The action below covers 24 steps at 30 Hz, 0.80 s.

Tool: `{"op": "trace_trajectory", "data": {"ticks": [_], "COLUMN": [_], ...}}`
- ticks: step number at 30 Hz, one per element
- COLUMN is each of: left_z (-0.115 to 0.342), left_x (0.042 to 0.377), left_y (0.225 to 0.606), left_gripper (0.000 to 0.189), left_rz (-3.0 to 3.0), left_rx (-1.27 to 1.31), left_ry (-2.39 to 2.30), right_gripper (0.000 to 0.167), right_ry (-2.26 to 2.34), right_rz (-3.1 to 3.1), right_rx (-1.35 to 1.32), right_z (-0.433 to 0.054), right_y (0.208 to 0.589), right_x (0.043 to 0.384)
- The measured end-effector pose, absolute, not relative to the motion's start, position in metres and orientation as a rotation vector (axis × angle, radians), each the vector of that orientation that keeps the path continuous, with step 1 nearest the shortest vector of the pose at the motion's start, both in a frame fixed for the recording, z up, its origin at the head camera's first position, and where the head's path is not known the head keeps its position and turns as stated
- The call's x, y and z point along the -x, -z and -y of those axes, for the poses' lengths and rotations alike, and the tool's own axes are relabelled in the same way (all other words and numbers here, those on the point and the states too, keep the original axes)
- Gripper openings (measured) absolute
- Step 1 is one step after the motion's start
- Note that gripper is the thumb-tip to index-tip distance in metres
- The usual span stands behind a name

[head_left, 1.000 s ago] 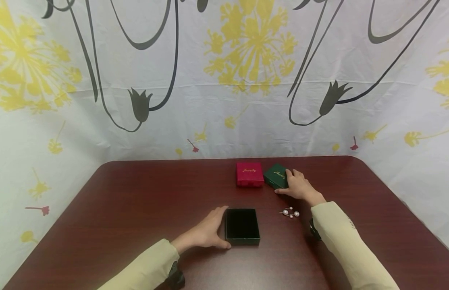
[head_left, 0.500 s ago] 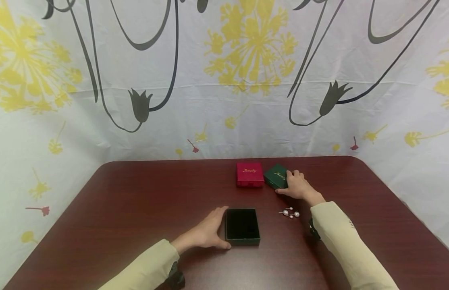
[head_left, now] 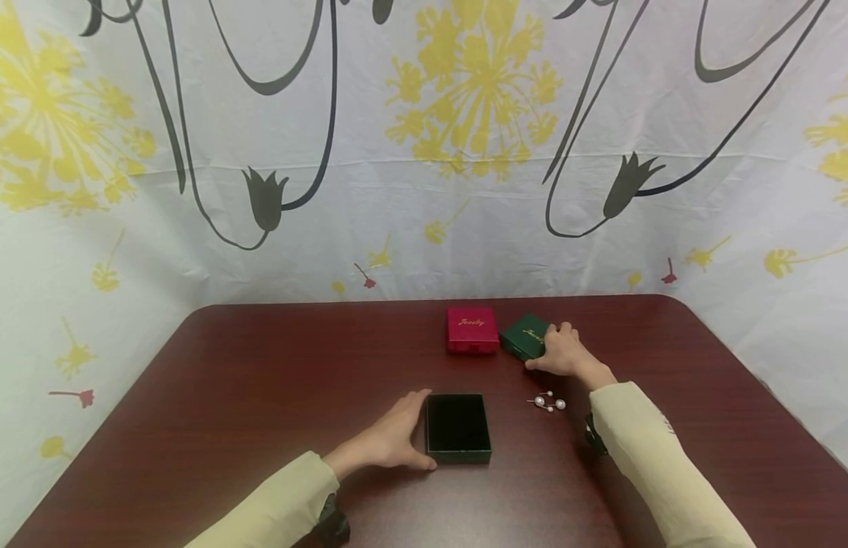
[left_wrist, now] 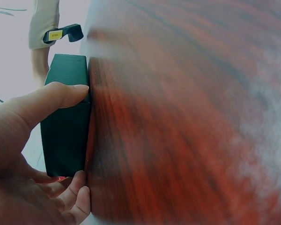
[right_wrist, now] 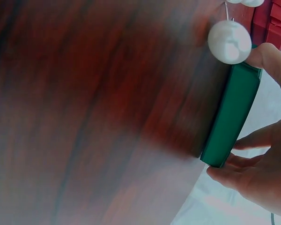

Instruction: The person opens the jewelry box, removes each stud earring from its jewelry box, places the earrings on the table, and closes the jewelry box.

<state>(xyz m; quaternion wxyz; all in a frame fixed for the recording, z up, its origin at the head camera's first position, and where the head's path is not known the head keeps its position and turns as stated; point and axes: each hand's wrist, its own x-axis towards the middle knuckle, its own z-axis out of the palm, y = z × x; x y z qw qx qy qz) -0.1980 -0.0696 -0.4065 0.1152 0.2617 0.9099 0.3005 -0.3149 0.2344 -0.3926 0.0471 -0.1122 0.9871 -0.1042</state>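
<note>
In the head view, my left hand (head_left: 393, 434) grips an open, dark-lined box (head_left: 457, 425) from its left side. The left wrist view shows the thumb (left_wrist: 68, 95) against the wall of this dark green box (left_wrist: 64, 136), with the fingers at its other end. My right hand (head_left: 568, 354) holds a green jewelry box (head_left: 524, 337) with gold lettering near the far edge of the table. Thumb and fingers span the green box (right_wrist: 234, 115) in the right wrist view. Several pearl earrings (head_left: 549, 402) lie between the hands; one pearl (right_wrist: 229, 42) shows large in the right wrist view.
A red jewelry box (head_left: 472, 330) with gold lettering stands just left of the green one. The brown table (head_left: 273, 380) has rounded far corners, and a white patterned cloth (head_left: 424, 152) hangs behind it.
My right hand has shifted slightly to the right and nearer, and the green jewelry box has moved with it. My left hand and the open box stay in place.
</note>
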Motion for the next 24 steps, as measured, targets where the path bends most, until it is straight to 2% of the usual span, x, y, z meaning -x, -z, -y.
{"op": "trace_trajectory", "data": {"ticks": [24], "left_z": [0.069], "left_x": [0.198], "left_y": [0.407], "left_gripper": [0.098], "left_rz": [-2.674], "left_rx": [-0.778], "left_ry": [-0.876], "right_gripper": [0.086], "right_ry": [0.417], "right_rz": [-3.037], "right_rx": [0.382], "right_z": [-0.239], "right_y": [0.378], "right_x": [0.299]}}
